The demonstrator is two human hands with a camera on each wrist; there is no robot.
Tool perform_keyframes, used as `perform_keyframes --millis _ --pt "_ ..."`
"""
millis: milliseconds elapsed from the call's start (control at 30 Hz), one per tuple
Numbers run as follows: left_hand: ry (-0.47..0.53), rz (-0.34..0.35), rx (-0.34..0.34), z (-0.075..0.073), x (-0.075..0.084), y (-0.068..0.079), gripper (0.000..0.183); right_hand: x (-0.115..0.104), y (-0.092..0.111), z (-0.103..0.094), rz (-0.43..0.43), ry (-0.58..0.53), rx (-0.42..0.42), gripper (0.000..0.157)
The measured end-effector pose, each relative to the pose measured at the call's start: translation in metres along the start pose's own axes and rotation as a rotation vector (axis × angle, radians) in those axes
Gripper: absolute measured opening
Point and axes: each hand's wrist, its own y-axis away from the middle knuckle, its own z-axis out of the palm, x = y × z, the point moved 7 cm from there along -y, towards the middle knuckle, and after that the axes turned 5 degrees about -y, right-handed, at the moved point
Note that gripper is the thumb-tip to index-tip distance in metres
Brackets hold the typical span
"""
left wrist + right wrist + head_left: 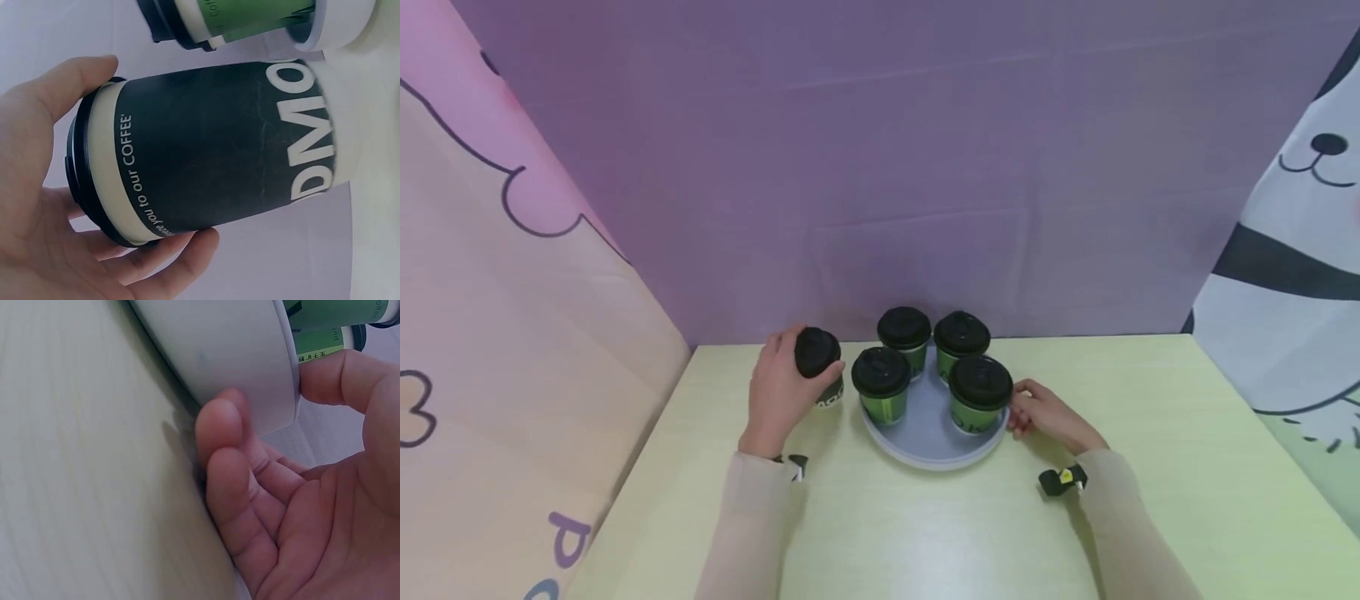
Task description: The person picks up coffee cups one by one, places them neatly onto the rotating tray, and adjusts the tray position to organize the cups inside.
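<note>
My left hand (780, 387) grips a dark paper coffee cup (219, 144) with white lettering round its black lid, thumb on one side and fingers on the other. That cup is upright, left of a round white tray (928, 446); whether its base touches the table, I cannot tell. Several green coffee cups (883, 406) with black lids stand on the tray. At the tray's right edge, my right hand (1048, 417) holds the side: in the right wrist view the thumb (325, 378) lies at the rim and curled fingers (219, 428) meet the outer wall.
The pale wooden table (880, 533) carries the tray near its back edge. A purple cloth (880, 183) hangs behind it. Printed cloths stand at the left (512, 333) and right, the right one with a panda (1285, 250).
</note>
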Motion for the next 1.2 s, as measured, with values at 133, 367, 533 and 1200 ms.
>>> perform_keyframes --millis 133,367,533,1200 --pt "-0.011 0.018 -0.009 -0.007 0.004 0.003 0.085 -0.001 0.002 0.0 0.002 -0.011 -0.001 0.032" --pt "-0.016 0.052 -0.034 -0.017 0.013 0.009 0.086 -0.004 0.006 0.001 0.0 -0.019 -0.009 0.034" --pt "-0.031 0.067 -0.079 -0.019 0.02 0.012 0.087 -0.002 0.005 0.001 0.007 -0.014 -0.008 0.034" --pt "-0.074 0.17 -0.193 -0.026 0.046 0.027 0.083 -0.004 0.003 0.001 -0.005 -0.026 0.032 0.027"
